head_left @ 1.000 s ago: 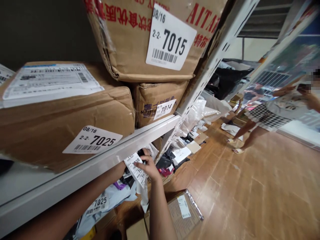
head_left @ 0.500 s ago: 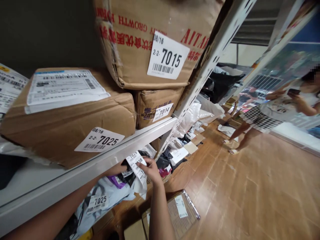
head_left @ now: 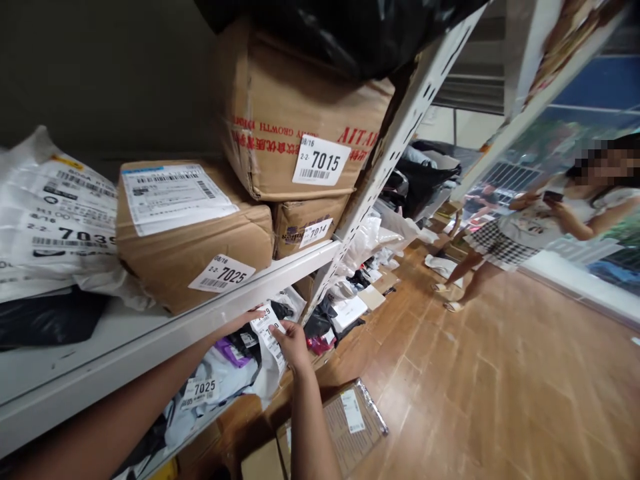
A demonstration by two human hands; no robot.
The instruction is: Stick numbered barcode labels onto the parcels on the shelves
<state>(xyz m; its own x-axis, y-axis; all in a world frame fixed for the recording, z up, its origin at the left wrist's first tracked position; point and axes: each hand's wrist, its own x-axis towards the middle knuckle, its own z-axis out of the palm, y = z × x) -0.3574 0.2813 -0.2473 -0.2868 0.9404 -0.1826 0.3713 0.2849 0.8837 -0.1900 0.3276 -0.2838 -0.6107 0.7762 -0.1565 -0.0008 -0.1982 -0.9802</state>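
Note:
My left hand (head_left: 239,321) reaches under the white shelf edge (head_left: 200,320), its fingers stretched over a white label strip (head_left: 266,325) with printed numbers. My right hand (head_left: 291,340) pinches the same label strip from the right side. The strip hangs in front of dark and white bagged parcels (head_left: 235,363) on the lower shelf. A pale parcel tagged 7025 (head_left: 200,389) lies just left of and below my hands.
On the shelf above stand cardboard boxes tagged 7025 (head_left: 195,240), 7014 (head_left: 305,227) and 7015 (head_left: 305,127), and a white bag (head_left: 50,213) at left. A flat wrapped parcel (head_left: 350,420) lies on the wooden floor. Another person (head_left: 530,227) stands at right holding a phone.
The view has pulled back and tilted up, showing more of the shelf and a white bag at left. Both hands stay on the label strip; my left fingers now show over it.

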